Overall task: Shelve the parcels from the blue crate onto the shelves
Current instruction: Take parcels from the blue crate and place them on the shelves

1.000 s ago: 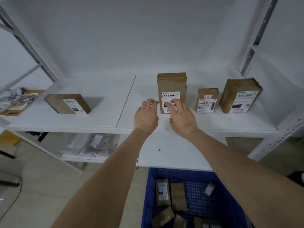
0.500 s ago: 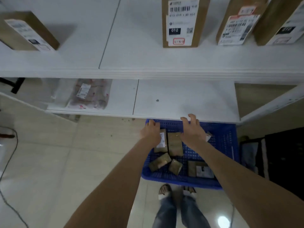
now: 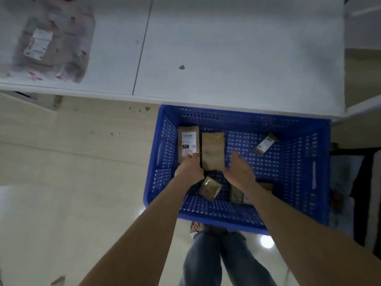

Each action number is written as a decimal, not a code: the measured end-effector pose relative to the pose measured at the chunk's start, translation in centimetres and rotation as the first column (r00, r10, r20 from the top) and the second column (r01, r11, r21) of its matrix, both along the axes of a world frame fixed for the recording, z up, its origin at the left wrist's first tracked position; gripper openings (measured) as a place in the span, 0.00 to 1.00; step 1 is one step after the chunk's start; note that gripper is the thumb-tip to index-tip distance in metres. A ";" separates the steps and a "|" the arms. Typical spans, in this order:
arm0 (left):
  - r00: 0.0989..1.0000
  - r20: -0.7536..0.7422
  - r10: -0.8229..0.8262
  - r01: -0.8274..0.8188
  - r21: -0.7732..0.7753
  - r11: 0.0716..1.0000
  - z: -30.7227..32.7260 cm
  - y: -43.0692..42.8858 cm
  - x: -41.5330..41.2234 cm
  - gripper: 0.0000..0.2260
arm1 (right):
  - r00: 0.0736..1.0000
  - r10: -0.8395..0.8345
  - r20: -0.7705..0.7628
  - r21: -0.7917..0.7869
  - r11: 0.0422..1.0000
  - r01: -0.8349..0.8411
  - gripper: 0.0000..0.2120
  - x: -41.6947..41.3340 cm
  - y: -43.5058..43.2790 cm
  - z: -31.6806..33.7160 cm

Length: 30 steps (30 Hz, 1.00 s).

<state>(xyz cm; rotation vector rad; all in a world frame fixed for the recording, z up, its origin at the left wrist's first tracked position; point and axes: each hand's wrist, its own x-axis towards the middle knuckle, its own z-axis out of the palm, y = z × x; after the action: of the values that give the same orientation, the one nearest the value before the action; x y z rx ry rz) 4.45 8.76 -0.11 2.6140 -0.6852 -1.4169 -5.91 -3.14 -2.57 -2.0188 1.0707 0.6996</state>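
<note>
pale floor (image 3: pixel 72 162) under white shelf (image 3: pixel 226 58), blue crate (image 3: pixel 309 162) holds plain parcel (image 3: pixel 213 150), long axis pointing away, lying between left hand (image 3: pixel 188 169), nearer it with grip unclear, and right hand (image 3: pixel 239 172), fingers spread.

Faint "010" on the labelled parcel (image 3: pixel 188 141); other print blurred.

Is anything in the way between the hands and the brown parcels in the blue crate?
Nothing visible blocks them. The left hand and right hand hang either side of the plain brown cardboard parcel inside the blue plastic crate.
</note>
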 end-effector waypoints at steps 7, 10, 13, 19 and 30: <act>0.999 0.000 -0.044 0.044 0.036 0.998 -15.7 -1.5 -0.9 0.23 | 0.960 -0.270 -0.073 0.163 0.946 0.279 0.42 0.4 -0.3 -16.3; 0.998 0.053 -0.019 0.017 0.033 0.999 -20.9 -2.6 0.0 0.21 | 0.917 -0.394 -0.064 0.240 0.886 0.398 0.43 1.2 -0.7 -22.2; 0.997 0.079 0.009 -0.009 0.001 1.000 -24.7 -3.6 0.9 0.20 | 0.878 -0.476 -0.052 0.273 0.839 0.471 0.42 2.1 -1.4 -26.5; 0.979 0.150 0.136 -0.150 0.089 0.985 -29.7 -3.4 2.8 0.21 | 0.767 -0.638 -0.071 0.350 0.704 0.618 0.32 2.8 -2.8 -31.8; 0.874 -0.113 0.472 -0.467 0.068 0.881 -29.9 -2.7 3.4 0.17 | 0.811 -0.585 -0.024 0.315 0.765 0.562 0.30 3.5 -3.5 -31.2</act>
<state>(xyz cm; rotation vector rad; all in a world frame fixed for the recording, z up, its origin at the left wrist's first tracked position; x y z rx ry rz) 7.82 6.11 -30.05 2.4491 0.0071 -1.4233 -2.37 -6.64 -33.79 -1.3255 1.3520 0.4194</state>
